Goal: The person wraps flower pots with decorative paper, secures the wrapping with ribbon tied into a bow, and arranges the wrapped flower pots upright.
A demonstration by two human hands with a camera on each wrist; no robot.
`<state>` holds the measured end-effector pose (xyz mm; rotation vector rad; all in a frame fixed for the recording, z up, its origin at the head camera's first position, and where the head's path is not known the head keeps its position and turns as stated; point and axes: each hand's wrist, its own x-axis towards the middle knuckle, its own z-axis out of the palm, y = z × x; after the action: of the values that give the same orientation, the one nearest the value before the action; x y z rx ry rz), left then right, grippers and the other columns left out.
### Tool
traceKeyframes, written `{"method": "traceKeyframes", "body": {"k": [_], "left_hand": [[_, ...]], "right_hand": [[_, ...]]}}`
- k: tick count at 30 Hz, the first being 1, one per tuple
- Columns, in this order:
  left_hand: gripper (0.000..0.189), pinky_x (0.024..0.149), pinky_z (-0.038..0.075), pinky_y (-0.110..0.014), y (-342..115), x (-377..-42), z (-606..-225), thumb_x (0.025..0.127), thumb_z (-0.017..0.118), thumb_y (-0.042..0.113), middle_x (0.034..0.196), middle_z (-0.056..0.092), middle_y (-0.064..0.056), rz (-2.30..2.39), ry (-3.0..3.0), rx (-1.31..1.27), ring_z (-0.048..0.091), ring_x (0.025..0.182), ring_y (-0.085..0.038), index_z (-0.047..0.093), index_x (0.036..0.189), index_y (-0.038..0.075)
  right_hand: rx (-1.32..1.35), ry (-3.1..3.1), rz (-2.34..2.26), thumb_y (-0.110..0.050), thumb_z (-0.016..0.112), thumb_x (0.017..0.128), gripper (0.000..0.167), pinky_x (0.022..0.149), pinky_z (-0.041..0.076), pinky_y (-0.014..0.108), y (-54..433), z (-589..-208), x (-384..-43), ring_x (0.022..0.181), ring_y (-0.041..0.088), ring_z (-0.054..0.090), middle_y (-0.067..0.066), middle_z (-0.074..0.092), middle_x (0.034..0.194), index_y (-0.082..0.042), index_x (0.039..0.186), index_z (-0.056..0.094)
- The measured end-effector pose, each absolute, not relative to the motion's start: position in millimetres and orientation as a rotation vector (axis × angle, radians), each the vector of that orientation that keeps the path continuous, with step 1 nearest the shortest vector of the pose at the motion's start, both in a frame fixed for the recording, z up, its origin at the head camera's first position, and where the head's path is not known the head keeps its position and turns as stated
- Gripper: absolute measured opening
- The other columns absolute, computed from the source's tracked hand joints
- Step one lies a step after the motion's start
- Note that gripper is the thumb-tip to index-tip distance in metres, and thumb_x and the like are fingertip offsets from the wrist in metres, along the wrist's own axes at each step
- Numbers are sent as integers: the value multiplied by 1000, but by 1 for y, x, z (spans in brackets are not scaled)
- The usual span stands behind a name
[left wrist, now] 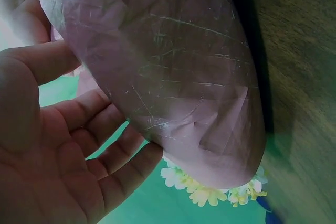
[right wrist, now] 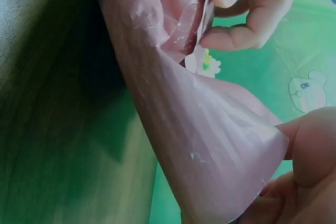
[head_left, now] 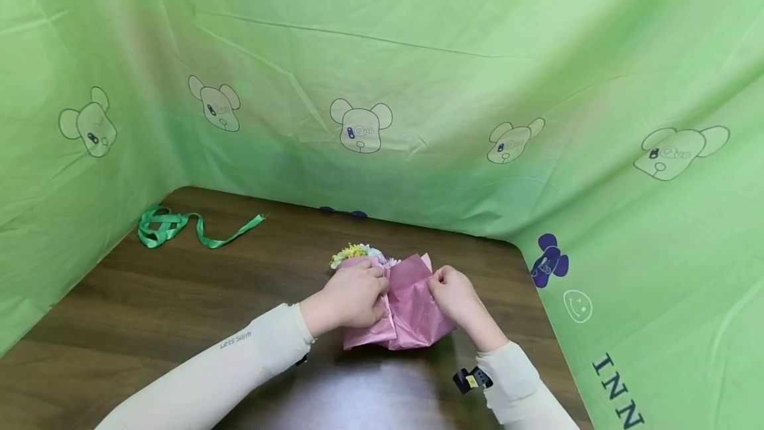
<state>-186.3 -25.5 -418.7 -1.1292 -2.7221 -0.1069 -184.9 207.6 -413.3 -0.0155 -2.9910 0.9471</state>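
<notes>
Pink wrapping paper (head_left: 418,320) surrounds a small bunch of yellow, white and lilac artificial-looking flowers (head_left: 357,254) on the table. My left hand (head_left: 356,294) lies over the paper's left side; in the right wrist view its thumb and finger pinch a paper edge (right wrist: 202,22). On the other side, my right hand (head_left: 455,294) pinches the paper's right edge between thumb and fingers. Blossoms (left wrist: 207,193) peek out past the paper in the left wrist view. The stems are hidden inside the wrap.
A loose green ribbon (head_left: 161,225) lies at the table's back left, one end trailing right. Green printed fabric (head_left: 358,52) hangs around the back and sides of the brown wooden table (head_left: 197,304). A black strap device (head_left: 471,380) sits at my right wrist.
</notes>
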Motion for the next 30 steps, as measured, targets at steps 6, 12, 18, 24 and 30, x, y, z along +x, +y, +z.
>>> {"method": "traceKeyframes", "body": {"k": [6, 12, 18, 24, 30], "left_hand": [[16, 87, 50, -31, -26, -182, -420, 82, 72, 34, 90, 65, 4, -184, -2722, -1103, 58, 91, -18, 73, 89, 19], [21, 83, 52, -32, -28, -180, -421, 84, 72, 36, 95, 67, 4, -194, -2748, -1069, 58, 92, -18, 76, 96, 19], [36, 101, 49, -33, -29, -183, -424, 86, 71, 38, 107, 70, 3, -178, -2764, -1075, 61, 105, -20, 76, 114, 17], [54, 113, 42, -34, -29, -186, -424, 87, 71, 43, 127, 70, -2, -163, -2798, -1073, 59, 125, -24, 69, 132, 13], [59, 116, 39, -35, -30, -187, -422, 87, 72, 44, 131, 68, -5, -169, -2810, -1076, 57, 130, -25, 67, 135, 11]], "right_hand": [[-13, -2996, 1055, -14, 54, 93, 15, 63, 46, 32, 203, -407, -182, 71, 18, 56, 5, 61, 76, -7, 82, 60], [2, -2980, 1216, -13, 55, 92, 13, 57, 42, 30, 197, -403, -182, 66, 16, 52, 3, 57, 72, -8, 81, 59], [79, -2983, 1327, -10, 55, 92, 14, 53, 39, 27, 192, -400, -184, 61, 13, 50, 1, 58, 67, -7, 79, 58], [168, -3001, 1480, -9, 54, 96, 14, 48, 36, 23, 185, -394, -185, 55, 11, 47, 1, 59, 66, -5, 83, 58], [107, -3024, 1374, -10, 55, 93, 12, 50, 41, 27, 189, -391, -187, 58, 13, 51, 3, 59, 68, -5, 82, 59]]}}
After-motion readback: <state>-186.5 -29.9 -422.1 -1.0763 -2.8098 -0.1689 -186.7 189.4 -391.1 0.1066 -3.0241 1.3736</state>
